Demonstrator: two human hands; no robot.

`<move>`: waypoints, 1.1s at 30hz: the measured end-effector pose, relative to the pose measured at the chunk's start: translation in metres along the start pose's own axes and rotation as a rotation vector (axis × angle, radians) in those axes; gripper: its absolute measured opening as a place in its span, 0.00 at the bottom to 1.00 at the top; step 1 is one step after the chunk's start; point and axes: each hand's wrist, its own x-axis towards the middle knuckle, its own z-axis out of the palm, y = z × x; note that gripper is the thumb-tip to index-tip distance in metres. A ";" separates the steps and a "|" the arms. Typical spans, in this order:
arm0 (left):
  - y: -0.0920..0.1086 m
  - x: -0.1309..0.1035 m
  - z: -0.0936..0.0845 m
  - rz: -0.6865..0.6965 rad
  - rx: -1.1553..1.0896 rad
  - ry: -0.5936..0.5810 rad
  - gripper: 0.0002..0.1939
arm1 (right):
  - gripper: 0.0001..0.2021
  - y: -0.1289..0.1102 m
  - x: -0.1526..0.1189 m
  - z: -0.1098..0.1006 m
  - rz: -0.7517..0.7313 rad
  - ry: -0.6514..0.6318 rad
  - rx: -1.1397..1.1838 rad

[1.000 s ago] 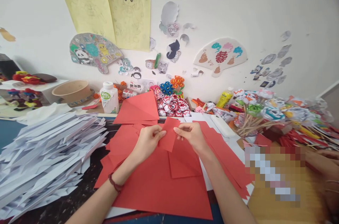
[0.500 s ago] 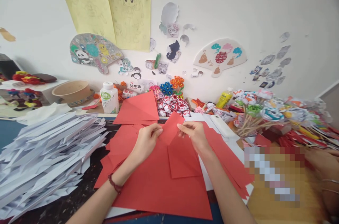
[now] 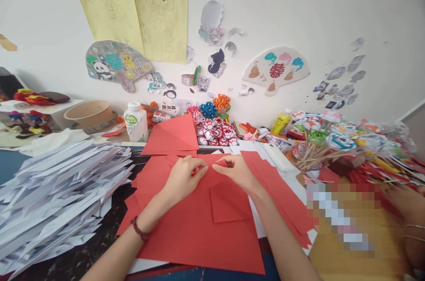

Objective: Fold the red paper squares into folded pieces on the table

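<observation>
Over a large red paper sheet (image 3: 186,236), both of my hands are pinched close together at a small piece of red paper (image 3: 222,163). My right hand (image 3: 237,175) has a corner of it between thumb and fingers. My left hand (image 3: 186,178) is closed thumb to fingertips at its other side; most of the piece blends into the red beneath. A smaller red rectangle (image 3: 229,205) lies on the large sheet below my right hand. More red sheets (image 3: 272,192) are fanned out to the right, and another red stack (image 3: 172,135) lies behind my left hand.
A big heap of folded white paper strips (image 3: 59,201) covers the left. Behind stand a white bottle (image 3: 136,122), red-and-white paper flowers (image 3: 217,132) and a yellow bottle (image 3: 281,123). Paper flowers on sticks (image 3: 340,141) lie right. Another person's hand (image 3: 407,201) is at the right edge.
The small red paper stood raised and tilted between my hands; now it sits lower and little of it shows. My fingertips have come closer together.
</observation>
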 end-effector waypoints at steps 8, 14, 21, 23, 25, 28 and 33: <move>0.012 0.001 0.005 -0.088 -0.131 -0.013 0.10 | 0.11 -0.009 -0.004 0.009 -0.170 0.038 -0.206; 0.001 0.004 -0.005 -0.114 -0.103 0.019 0.08 | 0.11 -0.011 -0.004 0.000 -0.246 0.219 -0.205; -0.012 0.005 -0.025 -0.210 -0.060 0.227 0.09 | 0.11 -0.009 -0.002 -0.011 -0.201 0.417 -0.074; -0.008 0.004 -0.024 -0.174 -0.165 0.234 0.11 | 0.10 -0.009 -0.001 -0.008 -0.176 0.402 -0.031; -0.002 0.004 -0.019 -0.138 -0.267 0.181 0.13 | 0.10 -0.009 -0.001 -0.005 -0.141 0.343 0.011; 0.002 0.003 -0.010 -0.130 -0.321 0.098 0.14 | 0.11 -0.008 -0.001 -0.003 -0.054 0.194 0.065; -0.005 0.002 -0.008 -0.104 -0.197 0.059 0.13 | 0.10 -0.004 -0.002 -0.006 0.059 -0.127 0.062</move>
